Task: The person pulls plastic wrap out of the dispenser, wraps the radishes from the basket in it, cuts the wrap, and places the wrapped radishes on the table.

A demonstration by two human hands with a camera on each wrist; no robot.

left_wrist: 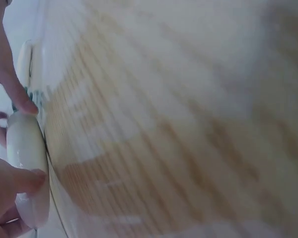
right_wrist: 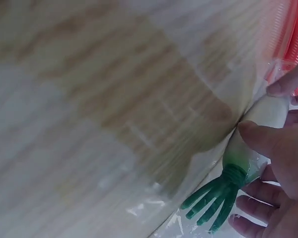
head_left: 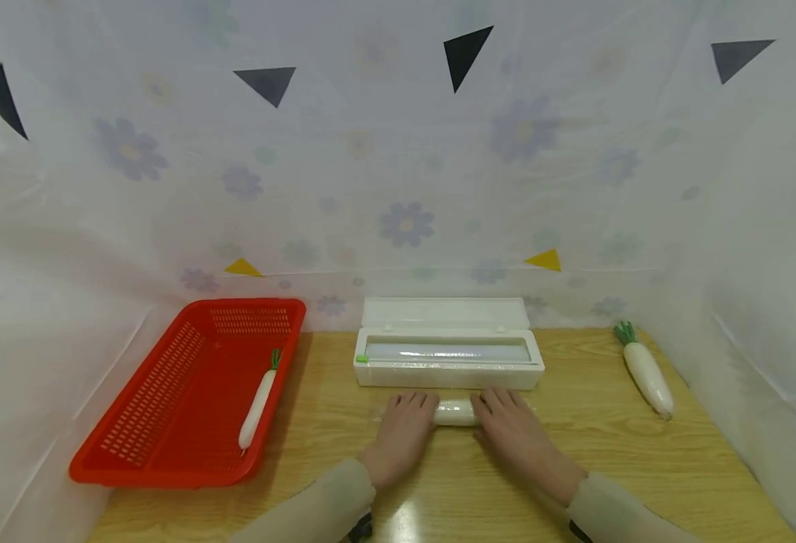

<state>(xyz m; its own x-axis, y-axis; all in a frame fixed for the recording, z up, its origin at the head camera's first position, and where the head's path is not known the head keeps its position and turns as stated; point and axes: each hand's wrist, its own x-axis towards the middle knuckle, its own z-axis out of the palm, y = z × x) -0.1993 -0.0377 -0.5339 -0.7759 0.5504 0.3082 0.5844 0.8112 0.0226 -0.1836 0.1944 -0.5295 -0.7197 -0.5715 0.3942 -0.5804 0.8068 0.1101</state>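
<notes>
Head view: I've got the white radish (head_left: pixel 455 412) lying just on the near side of the white box (head_left: pixel 448 375), left hand (head_left: pixel 404 434) and right hand (head_left: pixel 516 437) gripping it; red basket (head_left: pixel 183 477) left of that box. Left wrist: I see the left hand curled round the leafless end. Right wrist: the right hand holds beside the green leaves (right_wrist: pixel 233 174), clear film (right_wrist: pixel 145 204) near them.

wood-grain table (head_left: pixel 453 486) had a bunch of stuff on it, red plastic basket (head_left: pixel 194 407) on the left, open white box (head_left: pixel 448 376) far middle, film-wrapped radish (head_left: pixel 455 413) just nearer, unwrapped-looking radish (head_left: pixel 647 377) far right
</notes>
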